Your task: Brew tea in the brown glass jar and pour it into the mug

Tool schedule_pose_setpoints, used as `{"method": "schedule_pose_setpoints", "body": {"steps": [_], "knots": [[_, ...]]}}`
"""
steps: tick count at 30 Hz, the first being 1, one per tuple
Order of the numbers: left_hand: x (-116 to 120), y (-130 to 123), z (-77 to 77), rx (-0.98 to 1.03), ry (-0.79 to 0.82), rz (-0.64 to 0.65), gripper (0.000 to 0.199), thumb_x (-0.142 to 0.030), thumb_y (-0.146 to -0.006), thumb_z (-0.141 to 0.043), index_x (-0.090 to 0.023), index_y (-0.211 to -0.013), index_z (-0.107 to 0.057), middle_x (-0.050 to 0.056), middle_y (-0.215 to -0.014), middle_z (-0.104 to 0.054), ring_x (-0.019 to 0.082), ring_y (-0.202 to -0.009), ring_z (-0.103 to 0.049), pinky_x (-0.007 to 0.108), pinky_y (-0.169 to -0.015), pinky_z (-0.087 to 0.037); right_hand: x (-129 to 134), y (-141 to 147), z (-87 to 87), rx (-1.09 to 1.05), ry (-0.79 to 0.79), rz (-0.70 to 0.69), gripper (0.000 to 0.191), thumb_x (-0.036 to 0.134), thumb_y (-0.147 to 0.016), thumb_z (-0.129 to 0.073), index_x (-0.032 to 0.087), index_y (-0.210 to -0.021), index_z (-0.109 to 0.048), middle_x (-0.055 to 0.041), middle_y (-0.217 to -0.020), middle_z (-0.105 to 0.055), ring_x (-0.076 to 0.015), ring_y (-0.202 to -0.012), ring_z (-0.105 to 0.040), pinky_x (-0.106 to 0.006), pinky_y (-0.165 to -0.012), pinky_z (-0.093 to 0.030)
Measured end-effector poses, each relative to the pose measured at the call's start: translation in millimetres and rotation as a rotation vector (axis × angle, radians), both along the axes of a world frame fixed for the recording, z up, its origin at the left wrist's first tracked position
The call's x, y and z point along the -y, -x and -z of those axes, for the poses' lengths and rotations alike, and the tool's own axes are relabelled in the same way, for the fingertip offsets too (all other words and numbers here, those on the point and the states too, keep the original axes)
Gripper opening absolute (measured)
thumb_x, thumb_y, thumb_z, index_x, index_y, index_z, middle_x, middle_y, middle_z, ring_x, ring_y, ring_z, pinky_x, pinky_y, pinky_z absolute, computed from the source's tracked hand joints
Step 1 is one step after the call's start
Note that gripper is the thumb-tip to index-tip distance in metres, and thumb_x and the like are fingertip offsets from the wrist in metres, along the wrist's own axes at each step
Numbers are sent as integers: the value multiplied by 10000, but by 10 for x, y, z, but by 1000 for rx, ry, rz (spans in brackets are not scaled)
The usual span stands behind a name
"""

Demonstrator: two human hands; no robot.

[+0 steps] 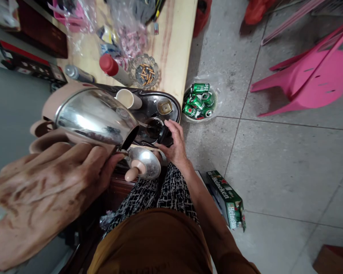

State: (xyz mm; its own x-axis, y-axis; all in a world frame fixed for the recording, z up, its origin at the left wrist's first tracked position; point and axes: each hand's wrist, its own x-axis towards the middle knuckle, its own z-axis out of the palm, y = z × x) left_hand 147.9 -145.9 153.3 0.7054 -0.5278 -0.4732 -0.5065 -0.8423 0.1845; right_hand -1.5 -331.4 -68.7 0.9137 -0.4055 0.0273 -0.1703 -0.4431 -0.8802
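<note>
My left hand is closed around the handle of a silver and pink vacuum jug. The jug is tilted, its dark mouth facing the tray; no stream of liquid can be made out. Its metal lid with a pink knob is swung open beside the thumb. Over the tray's near edge, my right hand has thumb and fingers around the black handle of a glass pot with dark contents. A white cup and a small cup stand on the dark tray.
Beyond the tray are a red-capped bottle, a glass ashtray full of cigarette butts, and plastic bags. A bin of green beer cans, a Heineken carton and a pink chair stand on the tiled floor.
</note>
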Motion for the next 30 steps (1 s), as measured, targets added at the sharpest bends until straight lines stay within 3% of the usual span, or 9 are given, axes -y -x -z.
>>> {"method": "schedule_pose_setpoints", "body": {"steps": [3, 7, 11, 17, 24, 27, 30], "knots": [[-6, 5, -11, 65, -152, 124, 568, -682, -968, -197, -305, -816, -594, 117, -790, -678, 379, -784, -554, 425, -653, -224, 8, -3, 20, -16, -20, -12, 703, 539, -976, -739, 308, -1597, -504, -124, -1575, -532, -299, -1492, -526, -554, -1259, -493], [-17, 32, -7, 173, -79, 258, 395, -515, -1010, -295, -308, -780, -541, 88, -731, -633, 343, -727, -543, 417, -624, -254, 16, -19, 45, 0, -20, -25, 708, 489, -950, -767, 302, -1585, -513, -127, -1576, -531, -301, -1477, -540, -553, -1244, -503], [22, 55, 18, 251, 29, 361, 289, -366, -999, -373, -294, -812, -582, 82, -697, -588, 305, -643, -475, 387, -596, -190, 18, -41, 41, -41, 3, -34, 718, 459, -917, -795, 294, -1564, -531, -125, -1564, -553, -304, -1475, -541, -555, -1224, -522], [29, 39, 32, 316, 109, 479, 306, -398, -1030, -401, -238, -929, -641, 78, -745, -589, 274, -665, -433, 334, -607, -125, 19, -67, 16, -79, -61, -42, 730, 457, -896, -801, 256, -1554, -558, -139, -1583, -540, -322, -1500, -517, -559, -1265, -476], [-43, 12, 58, 293, 124, 489, 314, -390, -1027, -402, -229, -960, -664, 87, -774, -555, 287, -699, -425, 312, -632, -119, 29, -89, 18, -118, -42, -62, 744, 444, -888, -793, 275, -1569, -546, -122, -1592, -536, -319, -1515, -501, -569, -1280, -456], [-77, 26, 78, 264, 130, 415, 305, -395, -992, -446, -233, -1041, -699, 87, -817, -572, 285, -716, -439, 305, -643, -108, 37, -93, 29, -78, -35, -67, 736, 443, -902, -784, 251, -1570, -540, -137, -1586, -535, -311, -1504, -509, -549, -1271, -466], [-83, 41, 105, 123, 142, 280, 284, -477, -930, -551, -261, -970, -730, 80, -812, -588, 276, -715, -434, 300, -650, -103, 44, -97, 39, -85, 7, -83, 734, 446, -904, -786, 258, -1569, -537, -132, -1577, -542, -311, -1501, -507, -548, -1275, -457]]}}
